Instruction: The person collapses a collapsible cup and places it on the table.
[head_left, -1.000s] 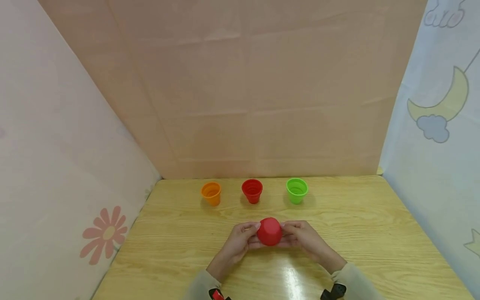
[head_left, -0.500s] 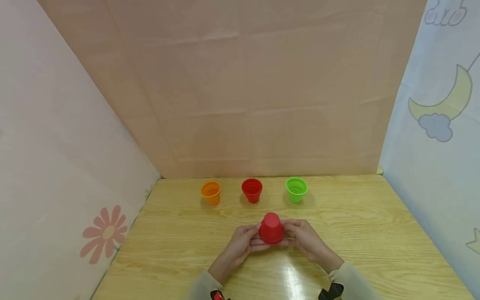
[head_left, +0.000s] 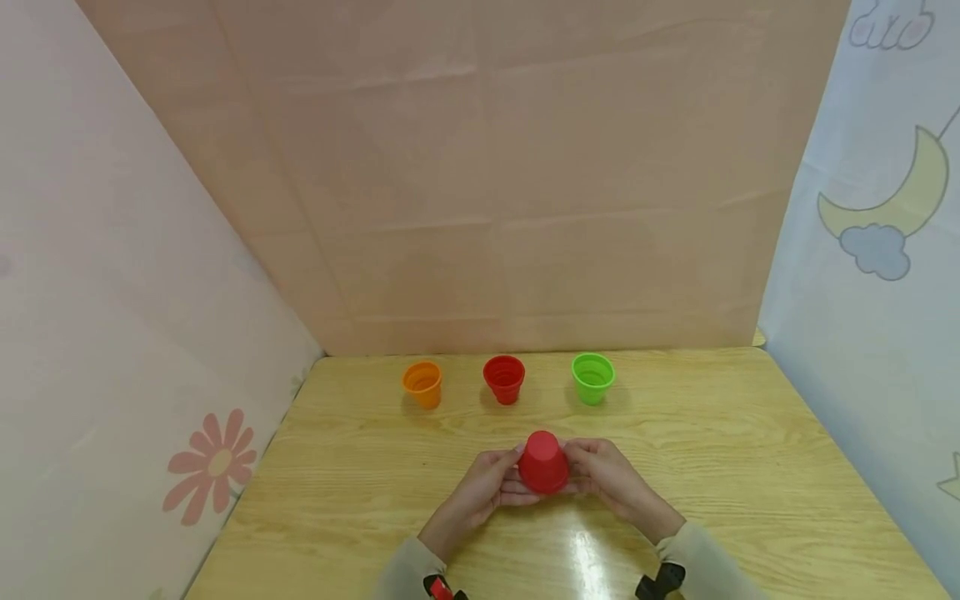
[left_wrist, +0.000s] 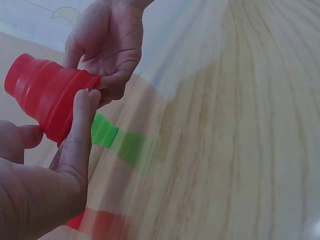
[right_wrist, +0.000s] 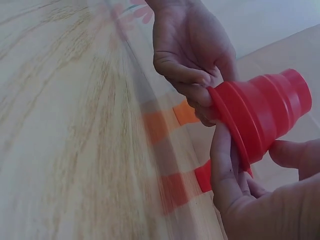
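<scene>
Both hands hold a red collapsible cup (head_left: 543, 462) above the front middle of the table, its base facing up. My left hand (head_left: 480, 487) pinches its rim from the left, thumb on the wall and fingers under the rim. From the other side my right hand (head_left: 615, 483) pinches it the same way. In the left wrist view the ridged wall of the red collapsible cup (left_wrist: 47, 92) shows fully extended in steps. The right wrist view shows the cup (right_wrist: 265, 115) with fingertips of both hands at its wide rim.
Behind the hands stand an orange cup (head_left: 423, 385), a second red cup (head_left: 504, 381) and a green cup (head_left: 593, 379), all upright in a row near the back edge of the wooden table (head_left: 337, 500). A brown sheet (head_left: 487, 192) hangs behind, with patterned walls either side.
The red cup in my hands has tipped, so more of its side and stepped rim now shows below the base. Both hands keep nearly the same place; the row of cups stays put.
</scene>
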